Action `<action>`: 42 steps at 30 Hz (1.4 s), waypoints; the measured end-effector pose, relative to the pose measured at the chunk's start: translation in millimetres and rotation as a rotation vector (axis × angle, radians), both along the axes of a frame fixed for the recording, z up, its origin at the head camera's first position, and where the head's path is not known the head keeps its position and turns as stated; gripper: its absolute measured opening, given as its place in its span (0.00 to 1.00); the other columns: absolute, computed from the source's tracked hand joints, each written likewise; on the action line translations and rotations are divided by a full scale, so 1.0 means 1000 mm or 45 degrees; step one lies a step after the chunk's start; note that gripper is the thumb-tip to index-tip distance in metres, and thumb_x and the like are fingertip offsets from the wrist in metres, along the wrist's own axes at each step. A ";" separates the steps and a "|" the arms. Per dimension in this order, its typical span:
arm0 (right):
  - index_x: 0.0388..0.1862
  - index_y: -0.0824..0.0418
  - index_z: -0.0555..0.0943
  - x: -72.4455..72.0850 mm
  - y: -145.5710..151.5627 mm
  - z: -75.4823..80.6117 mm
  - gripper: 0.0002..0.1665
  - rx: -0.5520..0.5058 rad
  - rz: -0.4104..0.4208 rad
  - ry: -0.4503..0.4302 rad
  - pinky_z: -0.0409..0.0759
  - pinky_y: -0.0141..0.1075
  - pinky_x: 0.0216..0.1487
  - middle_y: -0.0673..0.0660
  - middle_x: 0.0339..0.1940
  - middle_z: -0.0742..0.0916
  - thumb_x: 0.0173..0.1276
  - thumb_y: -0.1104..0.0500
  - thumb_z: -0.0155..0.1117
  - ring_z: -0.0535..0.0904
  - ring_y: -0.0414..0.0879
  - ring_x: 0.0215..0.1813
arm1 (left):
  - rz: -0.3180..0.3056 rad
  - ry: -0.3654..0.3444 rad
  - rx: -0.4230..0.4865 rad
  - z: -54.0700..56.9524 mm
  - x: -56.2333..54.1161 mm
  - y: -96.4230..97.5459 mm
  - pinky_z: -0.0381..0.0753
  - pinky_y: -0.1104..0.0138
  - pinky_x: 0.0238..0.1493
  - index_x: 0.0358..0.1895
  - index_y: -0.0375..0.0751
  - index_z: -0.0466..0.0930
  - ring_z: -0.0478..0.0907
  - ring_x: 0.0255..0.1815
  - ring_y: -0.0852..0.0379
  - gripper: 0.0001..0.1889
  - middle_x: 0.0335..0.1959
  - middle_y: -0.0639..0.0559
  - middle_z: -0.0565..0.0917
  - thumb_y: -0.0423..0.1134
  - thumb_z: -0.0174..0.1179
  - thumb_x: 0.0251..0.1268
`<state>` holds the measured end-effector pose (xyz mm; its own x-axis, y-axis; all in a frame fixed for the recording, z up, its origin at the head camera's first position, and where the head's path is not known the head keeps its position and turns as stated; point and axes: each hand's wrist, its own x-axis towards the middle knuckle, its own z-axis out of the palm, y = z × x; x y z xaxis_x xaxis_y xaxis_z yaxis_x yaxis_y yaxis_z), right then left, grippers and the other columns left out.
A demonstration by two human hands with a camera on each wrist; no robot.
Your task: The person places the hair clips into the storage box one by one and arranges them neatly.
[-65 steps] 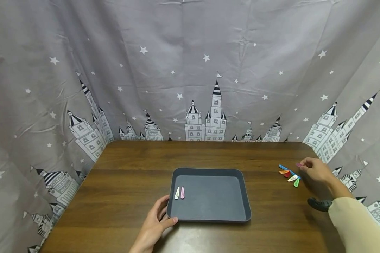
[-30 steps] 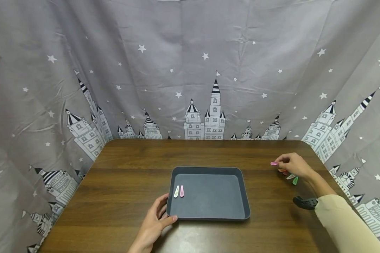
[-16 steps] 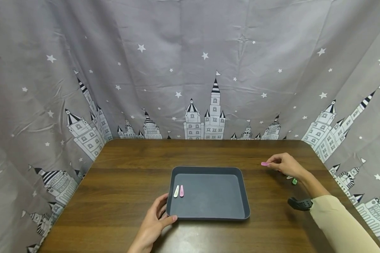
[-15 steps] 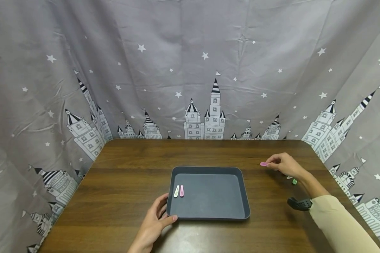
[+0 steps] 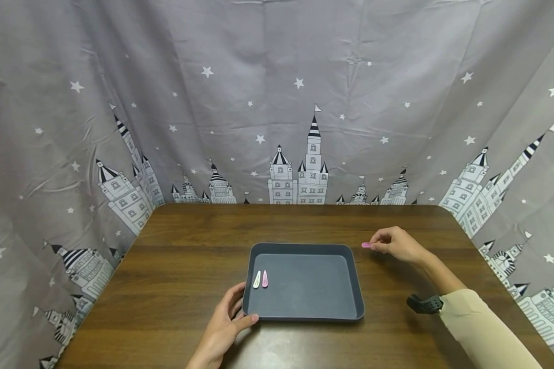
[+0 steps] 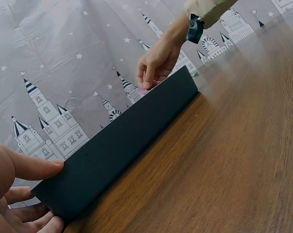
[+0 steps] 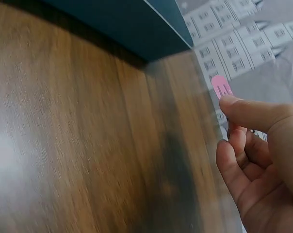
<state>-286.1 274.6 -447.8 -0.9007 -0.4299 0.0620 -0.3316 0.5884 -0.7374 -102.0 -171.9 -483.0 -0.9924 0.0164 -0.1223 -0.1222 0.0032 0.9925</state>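
A pink snap hair clip (image 5: 366,245) is pinched between the thumb and fingers of my right hand (image 5: 399,246), just off the tray's far right corner. In the right wrist view the clip's rounded pink end (image 7: 221,86) sticks out past the thumb tip. My left hand (image 5: 226,320) grips the near left corner of the dark grey tray (image 5: 304,319), thumb on the rim and fingers around the outer wall. Inside the tray, at the left, a pale cream clip (image 5: 257,279) and another pink clip (image 5: 265,279) lie side by side.
The loose clips seen earlier at the right are hidden behind the right arm in the head view. A black wristband (image 5: 424,304) sits on that arm. A grey castle-print curtain (image 5: 240,128) hangs behind the brown wooden table (image 5: 189,241).
My right hand has lifted the pink clip from beside the loose clips and carried it left toward the tray. The left hand and the tray have stayed in place.
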 end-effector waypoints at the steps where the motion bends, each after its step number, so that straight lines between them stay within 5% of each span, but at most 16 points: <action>1: 0.37 0.66 0.87 0.000 -0.003 -0.001 0.04 0.000 0.016 0.008 0.74 0.31 0.31 0.51 0.28 0.85 0.69 0.65 0.72 0.75 0.42 0.32 | 0.000 -0.002 -0.001 0.000 0.000 0.000 0.65 0.48 0.74 0.77 0.31 0.61 0.62 0.76 0.34 0.43 0.75 0.29 0.65 0.20 0.69 0.56; 21: 0.35 0.55 0.85 0.003 -0.066 0.000 0.06 0.050 0.197 0.210 0.72 0.33 0.29 0.44 0.27 0.80 0.73 0.65 0.67 0.73 0.41 0.31 | 0.009 -0.024 -0.015 0.002 0.000 0.000 0.64 0.46 0.75 0.77 0.32 0.61 0.63 0.75 0.34 0.44 0.75 0.29 0.65 0.20 0.70 0.56; 37: 0.36 0.55 0.86 0.003 -0.122 0.004 0.06 -0.002 0.343 0.162 0.75 0.32 0.33 0.49 0.35 0.91 0.73 0.65 0.68 0.77 0.39 0.32 | 0.008 -0.021 -0.018 0.000 0.001 -0.002 0.66 0.47 0.74 0.77 0.34 0.61 0.63 0.76 0.34 0.43 0.75 0.30 0.65 0.21 0.70 0.57; 42: 0.35 0.56 0.86 0.003 -0.139 0.002 0.06 0.029 0.401 0.180 0.74 0.32 0.32 0.47 0.29 0.87 0.72 0.66 0.68 0.75 0.38 0.31 | 0.007 -0.023 -0.009 -0.001 0.000 -0.002 0.66 0.48 0.74 0.77 0.34 0.61 0.62 0.76 0.34 0.43 0.75 0.30 0.65 0.21 0.70 0.57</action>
